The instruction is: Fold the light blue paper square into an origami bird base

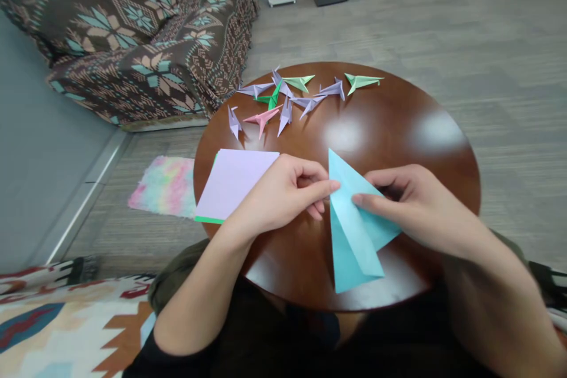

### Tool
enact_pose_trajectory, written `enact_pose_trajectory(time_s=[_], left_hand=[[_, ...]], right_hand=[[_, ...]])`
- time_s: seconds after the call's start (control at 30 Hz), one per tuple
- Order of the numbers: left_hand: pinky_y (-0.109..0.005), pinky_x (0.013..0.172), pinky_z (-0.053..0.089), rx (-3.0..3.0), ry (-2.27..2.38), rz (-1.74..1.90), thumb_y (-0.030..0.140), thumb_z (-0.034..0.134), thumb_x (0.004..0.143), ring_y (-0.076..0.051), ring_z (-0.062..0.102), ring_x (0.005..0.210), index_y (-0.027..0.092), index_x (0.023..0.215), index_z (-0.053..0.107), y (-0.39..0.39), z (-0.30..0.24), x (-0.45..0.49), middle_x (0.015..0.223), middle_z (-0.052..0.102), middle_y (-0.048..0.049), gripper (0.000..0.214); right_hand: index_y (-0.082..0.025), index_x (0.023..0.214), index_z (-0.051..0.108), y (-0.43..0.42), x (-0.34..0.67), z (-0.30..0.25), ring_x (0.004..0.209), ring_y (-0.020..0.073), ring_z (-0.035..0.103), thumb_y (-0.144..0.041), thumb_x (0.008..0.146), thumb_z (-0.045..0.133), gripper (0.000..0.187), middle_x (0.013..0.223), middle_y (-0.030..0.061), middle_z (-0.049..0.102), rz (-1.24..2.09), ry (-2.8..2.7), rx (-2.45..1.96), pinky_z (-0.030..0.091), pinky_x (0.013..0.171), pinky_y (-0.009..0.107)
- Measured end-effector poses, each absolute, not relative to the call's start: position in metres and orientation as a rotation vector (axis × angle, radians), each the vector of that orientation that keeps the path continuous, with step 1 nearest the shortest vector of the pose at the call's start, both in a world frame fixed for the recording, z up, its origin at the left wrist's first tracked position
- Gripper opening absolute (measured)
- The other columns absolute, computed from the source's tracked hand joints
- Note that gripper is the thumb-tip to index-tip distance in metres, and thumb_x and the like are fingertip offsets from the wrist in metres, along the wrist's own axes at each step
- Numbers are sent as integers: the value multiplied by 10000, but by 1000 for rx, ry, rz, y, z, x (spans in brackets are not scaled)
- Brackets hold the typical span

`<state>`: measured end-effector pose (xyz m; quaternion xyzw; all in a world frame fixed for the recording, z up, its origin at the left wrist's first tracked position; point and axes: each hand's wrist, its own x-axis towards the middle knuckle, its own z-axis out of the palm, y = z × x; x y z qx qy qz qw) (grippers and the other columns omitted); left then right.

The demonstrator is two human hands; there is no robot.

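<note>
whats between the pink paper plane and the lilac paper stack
Bare table top, in the head view, between the pink paper plane and the lilac paper stack.

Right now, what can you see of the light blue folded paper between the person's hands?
The light blue origami paper is a thin, matte sheet folded into layered flaps, forming an angular shape with a sharp tip pointing away from the person and another corner toward them. It is held tilted just above the dark polished round wooden table, though it may touch there. The left hand grips its left edge, while the right hand holds the folds from the right.
</note>
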<state>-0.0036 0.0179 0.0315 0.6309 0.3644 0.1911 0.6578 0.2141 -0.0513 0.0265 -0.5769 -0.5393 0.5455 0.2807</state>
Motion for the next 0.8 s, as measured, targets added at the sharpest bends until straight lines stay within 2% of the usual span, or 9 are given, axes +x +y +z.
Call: enact_pose_trajectory(time_s=[0.3, 0.53, 0.8], left_hand=[[-134, 481, 506, 1482, 864, 372, 112, 709, 824, -76, 640, 474, 153, 695, 642, 18, 33, -4, 545, 659, 41, 151], [-134, 489, 523, 1376, 844, 428, 121, 722, 851, -70, 640, 472, 144, 790, 700, 16, 32, -1, 555, 671, 51, 68], [-125, 508, 529, 1374, 843, 404, 111, 759, 840, -73, 658, 501, 125, 756, 700, 14, 30, 2, 572, 686, 31, 104]], right_hand=[[-162, 773, 749, -53, 214, 28, 607, 115, 418, -373, 851, 776, 226, 674, -16, 537, 1409, -1470, -1554, 325, 513, 233], [-164, 750, 727, -52, 217, 25, 636, 129, 448, -362, 825, 798, 224, 694, -9, 569, 1421, -1484, -1552, 342, 530, 240], [-161, 767, 739, -52, 216, 27, 598, 119, 434, -376, 837, 765, 228, 658, -21, 546, 1328, -1480, -1598, 326, 502, 243]])
